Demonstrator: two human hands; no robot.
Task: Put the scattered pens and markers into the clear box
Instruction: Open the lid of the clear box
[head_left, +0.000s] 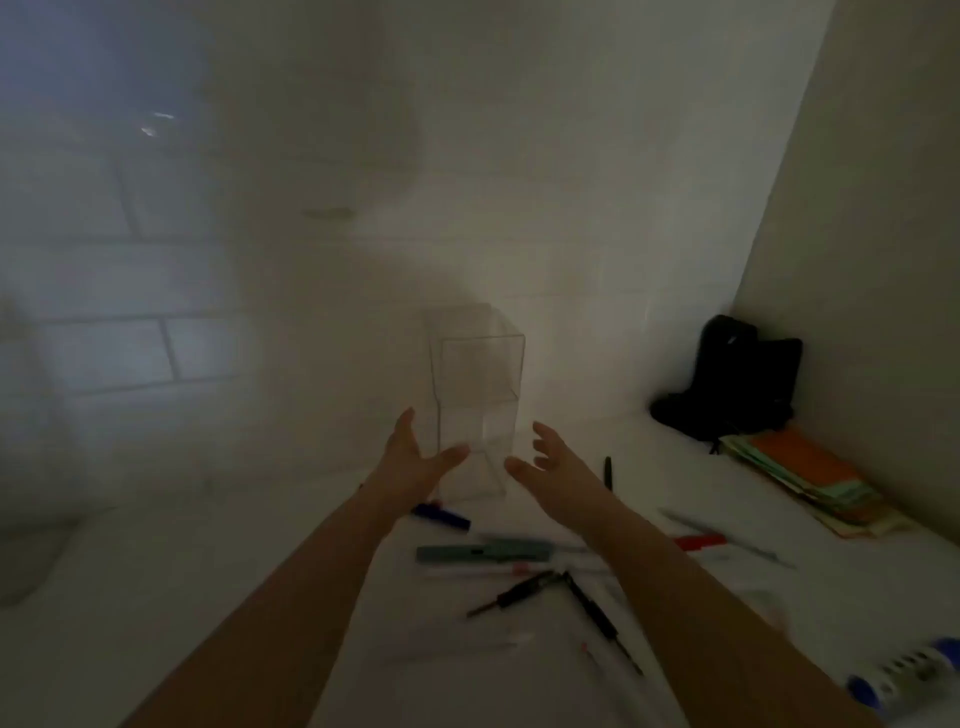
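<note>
Dim, blurred view. Clear box (475, 410) upright on white table (208, 597), centre frame. Left hand (415, 457) at box's 8 o'clock, right hand (545, 462) at its 4 o'clock; both spread wide, holding nothing, contact with box unclear. Pens scattered at 6 o'clock of box: blue marker (441, 516), grey marker (483, 552), red marker (698, 542), 2 dark pens (511, 594). Black bag (732, 384) at 3 o'clock, by wall.

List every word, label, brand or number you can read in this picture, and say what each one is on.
No text can be read; the picture is dim and blurred.
Pens and markers, such as the grey marker: any print too blurred to read.
Stack of coloured papers: no legible writing.
Black bag: no visible label.
Clear box: no markings seen.
</note>
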